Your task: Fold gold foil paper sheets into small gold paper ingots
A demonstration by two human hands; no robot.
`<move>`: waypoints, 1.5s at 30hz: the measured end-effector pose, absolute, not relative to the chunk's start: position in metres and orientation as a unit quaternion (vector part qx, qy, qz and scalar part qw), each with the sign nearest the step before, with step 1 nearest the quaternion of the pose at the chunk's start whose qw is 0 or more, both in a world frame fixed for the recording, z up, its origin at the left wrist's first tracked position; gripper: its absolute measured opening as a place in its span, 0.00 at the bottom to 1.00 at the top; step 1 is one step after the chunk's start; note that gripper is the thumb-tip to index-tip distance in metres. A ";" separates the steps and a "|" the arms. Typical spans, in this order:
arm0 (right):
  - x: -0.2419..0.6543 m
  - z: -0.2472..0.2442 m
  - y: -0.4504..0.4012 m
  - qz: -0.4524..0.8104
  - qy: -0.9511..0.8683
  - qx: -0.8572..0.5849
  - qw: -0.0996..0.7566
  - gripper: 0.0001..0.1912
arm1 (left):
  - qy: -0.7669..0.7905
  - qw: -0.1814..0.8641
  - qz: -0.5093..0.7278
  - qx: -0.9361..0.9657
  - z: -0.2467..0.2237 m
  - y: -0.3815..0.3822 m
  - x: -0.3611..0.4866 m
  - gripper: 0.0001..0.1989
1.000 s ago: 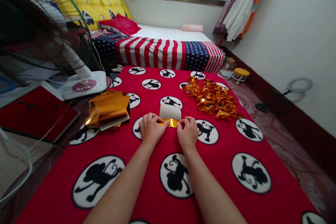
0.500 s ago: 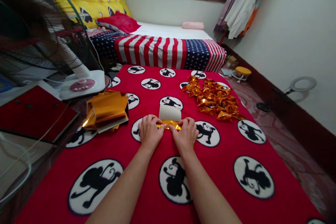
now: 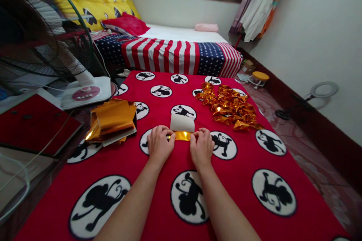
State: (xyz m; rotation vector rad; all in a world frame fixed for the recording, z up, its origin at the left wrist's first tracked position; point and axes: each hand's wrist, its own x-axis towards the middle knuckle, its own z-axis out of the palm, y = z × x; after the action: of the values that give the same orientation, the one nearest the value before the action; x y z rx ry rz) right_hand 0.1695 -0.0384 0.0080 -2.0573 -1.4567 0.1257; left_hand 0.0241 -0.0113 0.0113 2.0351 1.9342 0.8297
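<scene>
A sheet of gold foil paper (image 3: 182, 123) lies on the red cloth with its pale side up. Its near edge is folded over into a shiny gold strip (image 3: 183, 136). My left hand (image 3: 161, 145) is closed on the strip's left end, fingers curled and thumb against it. At the right end, my right hand (image 3: 202, 147) pinches the strip the same way. The fingertips are partly hidden behind the knuckles. Left of my hands sits a stack of gold foil sheets (image 3: 115, 116). To the right lies a heap of folded gold foil pieces (image 3: 226, 103).
Red cloth with round monkey prints (image 3: 158, 211) covers the table. A fan (image 3: 87, 92) stands at the left beside a red board (image 3: 34, 122). Beyond the table is a bed with a striped cover (image 3: 169, 54). A yellow stool (image 3: 260, 76) stands on the floor at right.
Both thumbs have moved outward from the strip's middle towards its ends, so more of the gold fold shows. The view has shifted slightly; the stack and heap look unchanged.
</scene>
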 end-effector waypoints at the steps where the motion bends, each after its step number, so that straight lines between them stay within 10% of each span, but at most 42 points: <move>1: 0.168 0.009 -0.038 0.041 -0.549 -0.780 0.297 0.09 | 0.659 0.100 0.282 0.690 0.011 -0.012 0.026 0.07; 35: 0.179 0.005 -0.037 0.102 -0.515 -0.741 0.419 0.15 | 0.654 0.118 0.315 0.678 0.011 -0.012 0.021 0.05; 45: 0.180 -0.004 -0.033 0.201 -0.512 -0.679 0.487 0.24 | 0.650 0.165 0.359 0.649 0.008 -0.010 0.020 0.36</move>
State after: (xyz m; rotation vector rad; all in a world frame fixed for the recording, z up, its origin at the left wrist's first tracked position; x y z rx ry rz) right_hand 0.1802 -0.0334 -0.0041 -1.6516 -1.2443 0.4884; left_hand 0.0198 -0.0099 0.0079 1.8500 1.8507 1.0236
